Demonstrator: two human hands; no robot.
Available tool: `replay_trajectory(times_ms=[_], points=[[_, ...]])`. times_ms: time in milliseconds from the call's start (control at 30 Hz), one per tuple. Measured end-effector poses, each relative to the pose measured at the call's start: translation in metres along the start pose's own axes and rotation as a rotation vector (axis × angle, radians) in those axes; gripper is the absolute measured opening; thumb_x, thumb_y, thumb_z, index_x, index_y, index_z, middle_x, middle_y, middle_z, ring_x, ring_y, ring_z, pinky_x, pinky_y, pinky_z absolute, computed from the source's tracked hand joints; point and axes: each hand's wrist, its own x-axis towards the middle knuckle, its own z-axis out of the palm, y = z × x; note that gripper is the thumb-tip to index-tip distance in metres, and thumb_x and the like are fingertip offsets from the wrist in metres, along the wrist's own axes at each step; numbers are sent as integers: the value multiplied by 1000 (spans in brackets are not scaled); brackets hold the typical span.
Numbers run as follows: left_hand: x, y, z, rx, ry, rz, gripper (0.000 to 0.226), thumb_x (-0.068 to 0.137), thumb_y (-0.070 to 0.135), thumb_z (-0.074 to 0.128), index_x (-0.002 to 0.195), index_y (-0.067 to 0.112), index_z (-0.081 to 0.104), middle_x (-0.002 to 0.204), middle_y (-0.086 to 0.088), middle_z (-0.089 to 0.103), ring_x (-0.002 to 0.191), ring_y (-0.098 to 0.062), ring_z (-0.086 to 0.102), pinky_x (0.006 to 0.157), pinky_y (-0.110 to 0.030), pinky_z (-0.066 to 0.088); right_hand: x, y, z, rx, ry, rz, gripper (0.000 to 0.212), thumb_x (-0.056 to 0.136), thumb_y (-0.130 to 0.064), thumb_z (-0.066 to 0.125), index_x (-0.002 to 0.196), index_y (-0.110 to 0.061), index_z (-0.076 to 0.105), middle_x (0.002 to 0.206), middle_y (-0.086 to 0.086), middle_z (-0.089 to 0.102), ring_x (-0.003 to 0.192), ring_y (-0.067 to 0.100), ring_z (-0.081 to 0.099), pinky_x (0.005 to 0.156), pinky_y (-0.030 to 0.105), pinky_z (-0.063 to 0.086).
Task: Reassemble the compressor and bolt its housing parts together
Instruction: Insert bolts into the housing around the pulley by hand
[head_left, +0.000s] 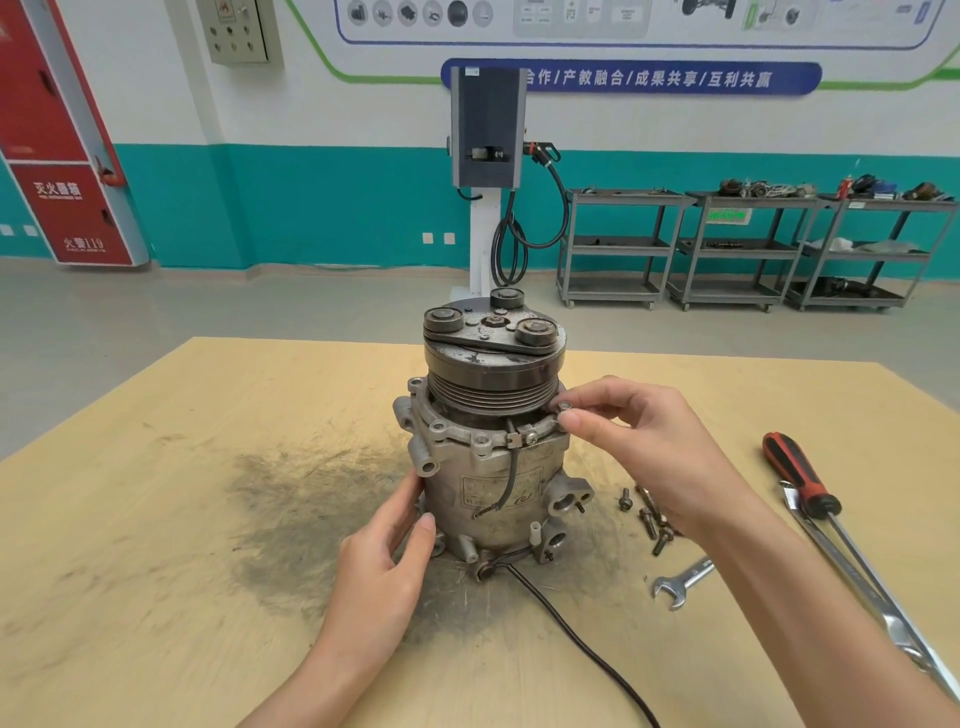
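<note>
Desk (156, 519): tan board under both my hands, with a dark grimy smear spreading left of my left grip.

Compressor (493, 467): stands upright at mid-desk between my two hands, pulley (493, 374) end up, grey housing below. A flange with bolt ears rings the body just under the pulley. A black cable (587, 649) runs from its base toward me, passing between my forearms.

Left hand (384, 561): fingers curled around the lower left side of the housing, thumb on the front, steadying it.

Right hand (649, 447): raised at the flange's right edge, thumb and forefinger pinching a small bolt (565, 405), its head showing just above my fingertips, right at the flange ear. Whether it sits in the hole, I cannot tell.

Screwdriver (800, 478): red-and-black handle, lying well right of my right grip, shaft pointing toward me.

Long wrench (857, 587): beside the screwdriver, crossing under its shaft.

Short spanner (680, 582): open end toward me, below my right wrist.

Loose bolts (649, 519): a small scatter on the desk just under my right hand, near the compressor's base.
</note>
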Motion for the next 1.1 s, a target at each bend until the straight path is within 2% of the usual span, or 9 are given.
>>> replay_trajectory(times_ms=[133,300,533,600,700,767,900,1033,1100], points=[[0,-1,0,-1,1,-6,45,95,11,54,121,47,46,120,45,50,121,15,46,100,-5,35,-1,3,11,68,71,-8,17,79,-12,77,70,-16,64,72,13,60,73,14,53,75,27,47],[1,-2,0,10,5,0,46,95,9,54,122,46,47,122,43,50,122,13,46,100,-6,35,1,8,17,75,140,-9,22,76,-17,80,71,-16,59,61,-3,49,62,7,47,61,17,44],[1,-2,-1,11,-4,-2,47,96,9,54,131,39,45,126,37,52,125,11,45,105,-14,35,2,3,-1,98,-34,27,6,81,-15,75,86,-18,73,93,9,74,98,31,64,90,36,51],[1,-1,0,7,0,-6,47,96,8,53,129,40,46,124,39,52,124,12,46,104,-12,35,0,5,6,100,22,16,8,80,-14,76,79,-16,69,87,12,71,86,29,63,86,39,51],[1,-1,0,17,6,-16,47,95,8,54,125,43,47,119,44,51,120,16,46,100,-6,35,-2,9,18,95,115,-18,20,80,-15,77,74,-16,58,66,-1,57,67,8,52,70,27,48],[1,-2,0,20,6,-17,47,95,7,54,131,37,46,120,43,52,120,15,46,100,-6,36,-1,8,16,84,93,-27,18,80,-15,77,77,-16,59,67,-3,57,68,7,53,68,22,47],[1,-2,0,10,9,-14,47,95,8,54,134,34,45,122,39,53,122,13,47,103,-10,36,1,2,2,99,-35,17,7,83,-12,73,87,-17,71,90,7,73,86,14,64,78,27,49],[1,-1,0,12,10,-15,47,95,8,54,123,45,46,120,43,52,121,15,46,100,-7,36,-1,6,11,108,60,7,10,83,-13,74,80,-16,65,86,8,71,85,24,63,81,35,51],[1,-2,0,14,12,-16,46,95,9,54,122,46,46,119,45,51,120,16,46,97,-3,36,-3,8,19,110,130,-8,19,82,-16,76,77,-15,58,79,10,64,76,18,57,77,35,49]])
